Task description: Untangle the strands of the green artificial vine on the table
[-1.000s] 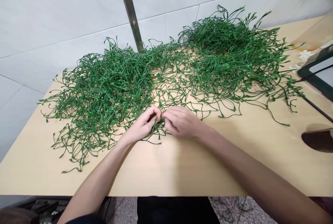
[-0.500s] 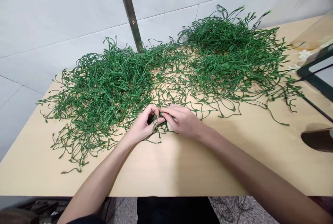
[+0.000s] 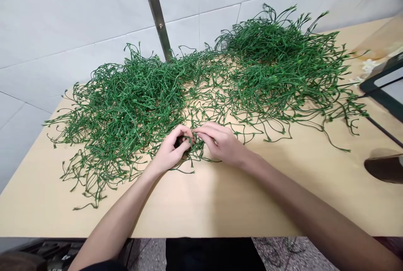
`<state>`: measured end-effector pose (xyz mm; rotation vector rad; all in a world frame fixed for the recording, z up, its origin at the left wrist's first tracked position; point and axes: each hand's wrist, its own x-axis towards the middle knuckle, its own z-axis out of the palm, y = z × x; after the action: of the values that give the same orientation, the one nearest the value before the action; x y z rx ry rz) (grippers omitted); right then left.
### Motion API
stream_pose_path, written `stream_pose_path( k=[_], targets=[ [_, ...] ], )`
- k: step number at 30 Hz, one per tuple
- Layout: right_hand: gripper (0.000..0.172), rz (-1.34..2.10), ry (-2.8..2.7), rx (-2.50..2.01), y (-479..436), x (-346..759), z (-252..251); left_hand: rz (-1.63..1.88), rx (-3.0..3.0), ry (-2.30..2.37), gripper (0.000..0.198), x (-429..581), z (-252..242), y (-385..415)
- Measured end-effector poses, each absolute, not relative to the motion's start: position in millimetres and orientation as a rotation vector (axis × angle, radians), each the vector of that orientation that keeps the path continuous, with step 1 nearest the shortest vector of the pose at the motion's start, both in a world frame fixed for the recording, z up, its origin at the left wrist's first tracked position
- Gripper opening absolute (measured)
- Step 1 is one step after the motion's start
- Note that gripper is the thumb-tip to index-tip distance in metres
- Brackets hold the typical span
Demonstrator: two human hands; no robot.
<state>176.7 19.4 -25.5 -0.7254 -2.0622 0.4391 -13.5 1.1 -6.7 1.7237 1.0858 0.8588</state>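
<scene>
Head view: the left hand (image 3: 172, 148) curls round, thumb and finger pinching thin, wiry green stems with little forked tips (image 3: 197, 150) over the pale, wood-look bench (image 3: 176, 206). Just beside it, the right hand (image 3: 226, 145) has finger and thumb close together, seemingly pinching a stem end too. These 2 hands likely sit so near to work 1 tiny spot. Behind lie a tangled green left heap (image 3: 135, 95) and a tangled green right heap (image 3: 277, 74), probably for easy reach.

I face a white tiled wall (image 3: 69, 15) with a slanting metal post (image 3: 155, 11) against it, a pale table (image 3: 182, 210) before me, speckled floor (image 3: 147, 256) below.
</scene>
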Motion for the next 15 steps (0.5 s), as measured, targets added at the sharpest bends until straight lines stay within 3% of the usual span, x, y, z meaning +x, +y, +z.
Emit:
stream_pose_path(
  k=[6, 15],
  targets=[
    [0.020, 0.460, -2.080, -0.732, 17.1, 175.1, -24.5, 0.828, 1.971, 1.136, 0.027, -11.1, -0.8, -1.6],
    [0.015, 0.513, -2.080, -0.777, 14.4, 173.7, -22.8, 0.855, 1.903, 1.296, 0.022, -5.4, -5.7, -3.5]
  ],
)
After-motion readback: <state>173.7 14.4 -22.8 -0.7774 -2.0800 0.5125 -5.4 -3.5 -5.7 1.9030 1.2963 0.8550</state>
